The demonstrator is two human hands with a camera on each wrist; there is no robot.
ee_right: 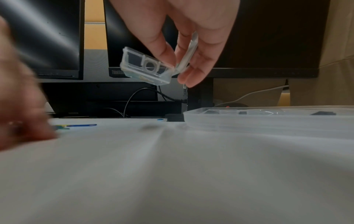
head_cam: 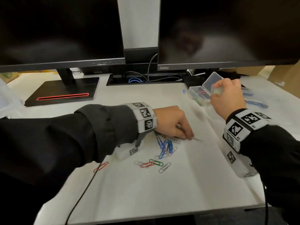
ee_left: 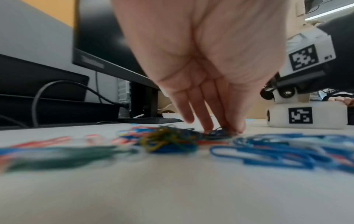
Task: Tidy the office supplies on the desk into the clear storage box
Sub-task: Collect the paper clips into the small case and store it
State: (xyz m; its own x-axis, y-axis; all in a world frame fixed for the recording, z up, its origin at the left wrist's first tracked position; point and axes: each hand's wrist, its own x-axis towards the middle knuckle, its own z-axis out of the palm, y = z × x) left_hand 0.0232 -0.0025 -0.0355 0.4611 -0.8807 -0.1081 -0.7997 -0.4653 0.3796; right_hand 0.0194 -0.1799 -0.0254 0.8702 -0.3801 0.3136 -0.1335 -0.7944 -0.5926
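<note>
Two dark monitors [head_cam: 61, 30] stand behind the white desk [head_cam: 162, 184]. On it lie scattered coloured paper clips [head_cam: 164, 146]; the left hand [head_cam: 172, 122] reaches down, fingertips [ee_left: 208, 125] touching the pile (whether it pinches one is unclear). The right hand [head_cam: 227, 96] grips a small clear box [ee_right: 147, 68], lid open, lifted above the desk at the right.

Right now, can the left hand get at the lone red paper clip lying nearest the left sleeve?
Probably yes: the left hand is busy at the pile, but bare desk surrounds the red paper clip.
</note>
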